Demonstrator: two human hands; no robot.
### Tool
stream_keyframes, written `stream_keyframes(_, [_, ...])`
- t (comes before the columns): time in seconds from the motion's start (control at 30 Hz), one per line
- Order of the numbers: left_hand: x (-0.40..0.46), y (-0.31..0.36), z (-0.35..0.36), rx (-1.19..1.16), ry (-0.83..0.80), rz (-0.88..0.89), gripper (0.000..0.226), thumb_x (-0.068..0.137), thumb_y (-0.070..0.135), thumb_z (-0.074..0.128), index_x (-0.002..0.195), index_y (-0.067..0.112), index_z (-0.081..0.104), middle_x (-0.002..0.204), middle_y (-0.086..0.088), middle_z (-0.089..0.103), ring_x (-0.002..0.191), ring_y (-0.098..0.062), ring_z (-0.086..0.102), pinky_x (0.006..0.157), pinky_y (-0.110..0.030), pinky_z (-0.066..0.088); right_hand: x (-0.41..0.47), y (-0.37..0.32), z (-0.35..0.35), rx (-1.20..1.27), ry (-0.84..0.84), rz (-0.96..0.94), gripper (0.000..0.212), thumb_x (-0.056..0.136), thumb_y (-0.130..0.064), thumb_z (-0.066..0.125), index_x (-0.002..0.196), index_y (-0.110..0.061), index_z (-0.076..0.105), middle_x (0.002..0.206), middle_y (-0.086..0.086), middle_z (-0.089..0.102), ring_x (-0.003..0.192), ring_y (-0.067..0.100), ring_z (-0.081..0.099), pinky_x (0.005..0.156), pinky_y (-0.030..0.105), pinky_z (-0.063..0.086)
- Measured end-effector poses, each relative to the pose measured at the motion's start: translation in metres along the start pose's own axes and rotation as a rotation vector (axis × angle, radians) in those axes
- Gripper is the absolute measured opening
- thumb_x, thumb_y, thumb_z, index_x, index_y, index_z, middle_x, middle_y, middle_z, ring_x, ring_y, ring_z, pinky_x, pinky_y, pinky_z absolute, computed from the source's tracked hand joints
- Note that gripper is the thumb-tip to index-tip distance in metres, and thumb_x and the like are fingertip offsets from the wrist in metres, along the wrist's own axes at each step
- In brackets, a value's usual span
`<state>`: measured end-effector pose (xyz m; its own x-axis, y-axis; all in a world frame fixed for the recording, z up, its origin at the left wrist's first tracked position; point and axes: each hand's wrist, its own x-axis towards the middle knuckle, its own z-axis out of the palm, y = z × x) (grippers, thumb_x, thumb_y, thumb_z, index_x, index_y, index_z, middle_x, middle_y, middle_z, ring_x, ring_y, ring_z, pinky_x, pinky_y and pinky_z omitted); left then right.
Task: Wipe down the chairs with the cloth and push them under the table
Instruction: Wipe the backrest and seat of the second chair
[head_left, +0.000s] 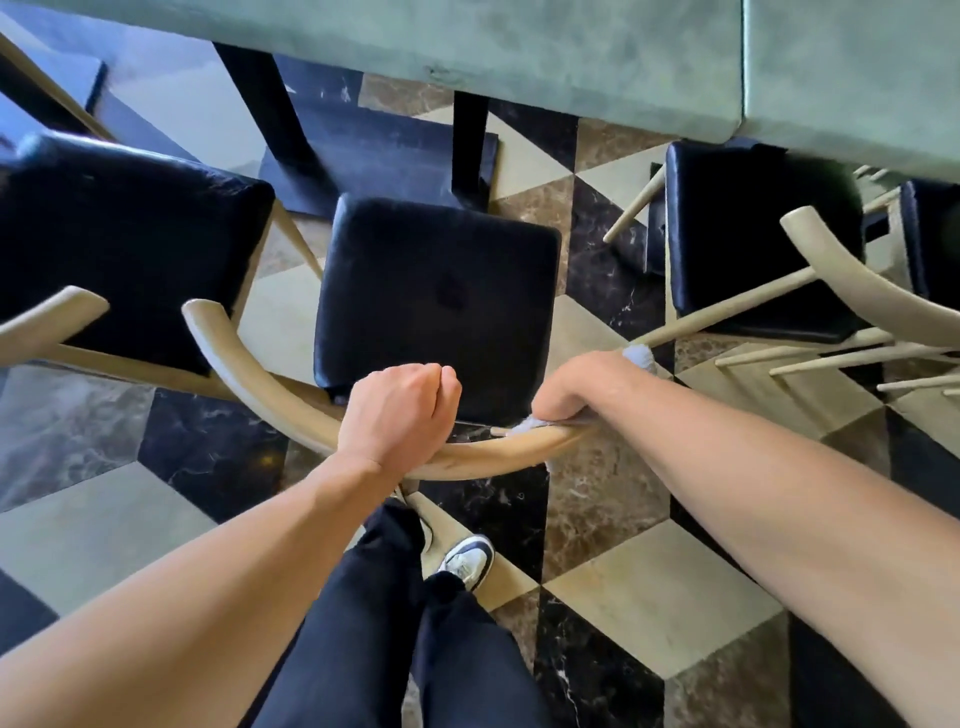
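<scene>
Green stone-look table (519, 41) spans the far edge, its two black legs (470, 140) standing just beyond the middle chair (436, 291), with bare checkered floor (649, 613) between seat and table. Three black-cushioned chairs show in a row: left chair (119, 239) close beside the middle one, right chair (753, 234) partly under the table edge. On the middle chair's curved wooden backrest (249, 374), the left hand (397, 410) grips the rail; the right hand (582, 387) clutches the pale cloth (639, 356) against it.
</scene>
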<state>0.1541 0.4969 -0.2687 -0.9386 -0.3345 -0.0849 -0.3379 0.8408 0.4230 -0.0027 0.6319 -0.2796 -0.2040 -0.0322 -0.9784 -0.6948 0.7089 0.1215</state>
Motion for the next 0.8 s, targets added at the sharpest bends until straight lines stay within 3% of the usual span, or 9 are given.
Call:
stream_keyframes(0.1, [0.009, 0.000, 0.000, -0.009, -0.088, -0.087, 0.046, 0.097, 0.032, 0.034, 0.054, 0.017, 0.040, 0.054, 0.006, 0.045, 0.051, -0.023, 0.048, 0.054, -0.033, 0.038, 0.006, -0.011, -0.017, -0.108, -0.153, -0.007, 0.024, 0.092, -0.038, 0.056, 0.095, -0.022, 0.074, 0.111, 0.004, 0.068, 0.086, 0.020, 0.063, 0.080, 0.033, 0.052])
stream_keyframes(0.2, [0.022, -0.003, 0.005, -0.002, -0.361, -0.204, 0.038, 0.098, 0.031, 0.038, 0.066, 0.015, 0.052, 0.066, 0.002, 0.052, 0.056, -0.020, 0.048, 0.061, -0.032, 0.037, 0.018, -0.025, -0.020, -0.293, -0.240, -0.022, 0.035, 0.092, -0.035, 0.061, 0.126, -0.026, 0.066, 0.123, 0.000, 0.060, 0.097, 0.022, 0.060, 0.069, 0.031, 0.048])
stream_keyframes(0.27, [0.041, -0.011, 0.009, -0.010, -0.528, -0.290, 0.029, 0.097, 0.032, 0.040, 0.077, 0.015, 0.051, 0.076, -0.001, 0.052, 0.066, -0.023, 0.051, 0.066, -0.034, 0.040, 0.032, -0.032, -0.015, -0.400, -0.225, -0.003, 0.044, 0.100, -0.028, 0.052, 0.143, -0.022, 0.052, 0.134, 0.000, 0.054, 0.114, 0.027, 0.056, 0.086, 0.036, 0.050])
stream_keyframes(0.33, [0.068, -0.024, 0.017, 0.016, -0.604, -0.315, 0.022, 0.098, 0.032, 0.042, 0.087, 0.014, 0.048, 0.078, -0.002, 0.048, 0.076, -0.025, 0.051, 0.069, -0.036, 0.041, 0.051, -0.032, -0.009, -0.448, -0.210, -0.009, 0.053, 0.104, -0.027, 0.044, 0.155, -0.019, 0.035, 0.157, 0.002, 0.039, 0.139, 0.029, 0.042, 0.109, 0.039, 0.040])
stream_keyframes(0.37, [0.080, -0.032, 0.020, 0.033, -0.631, -0.304, 0.021, 0.099, 0.032, 0.043, 0.091, 0.014, 0.048, 0.080, -0.002, 0.048, 0.078, -0.026, 0.050, 0.069, -0.036, 0.041, 0.062, -0.031, -0.006, -0.425, -0.211, -0.030, 0.056, 0.103, -0.025, 0.044, 0.157, -0.019, 0.030, 0.162, 0.004, 0.031, 0.144, 0.030, 0.037, 0.111, 0.040, 0.037])
stream_keyframes(0.5, [0.115, -0.059, 0.047, 0.082, -0.701, -0.262, 0.019, 0.097, 0.031, 0.044, 0.098, 0.016, 0.056, 0.103, -0.011, 0.062, 0.082, -0.029, 0.051, 0.072, -0.037, 0.043, 0.093, -0.026, -0.004, -0.332, -0.223, -0.062, 0.061, 0.097, -0.022, 0.049, 0.155, -0.020, 0.031, 0.163, 0.008, 0.026, 0.143, 0.031, 0.037, 0.108, 0.041, 0.039])
stream_keyframes(0.6, [0.126, -0.075, 0.070, 0.105, -0.754, -0.277, 0.028, 0.097, 0.029, 0.045, 0.110, 0.011, 0.062, 0.102, -0.011, 0.061, 0.082, -0.029, 0.052, 0.071, -0.036, 0.043, 0.120, -0.027, -0.009, -0.355, -0.268, -0.101, 0.063, 0.092, -0.015, 0.053, 0.152, -0.024, 0.038, 0.161, 0.006, 0.030, 0.137, 0.029, 0.044, 0.101, 0.038, 0.043])
stream_keyframes(0.7, [0.123, -0.084, 0.093, 0.121, -0.847, -0.304, 0.029, 0.096, 0.029, 0.046, 0.113, 0.012, 0.063, 0.093, -0.005, 0.053, 0.082, -0.029, 0.053, 0.070, -0.036, 0.042, 0.146, -0.035, -0.004, -0.382, -0.308, -0.129, 0.029, 0.080, -0.013, 0.055, 0.109, -0.015, 0.061, 0.133, 0.006, 0.055, 0.105, 0.027, 0.057, 0.083, 0.034, 0.051])
stream_keyframes(0.8, [0.122, -0.096, 0.114, 0.102, -0.863, -0.370, 0.030, 0.096, 0.030, 0.047, 0.115, 0.013, 0.062, 0.100, -0.008, 0.058, 0.088, -0.032, 0.056, 0.072, -0.037, 0.043, 0.166, -0.041, -0.003, -0.460, -0.265, -0.148, 0.019, 0.086, -0.008, 0.057, 0.104, -0.012, 0.061, 0.130, 0.007, 0.054, 0.117, 0.028, 0.054, 0.096, 0.038, 0.043])
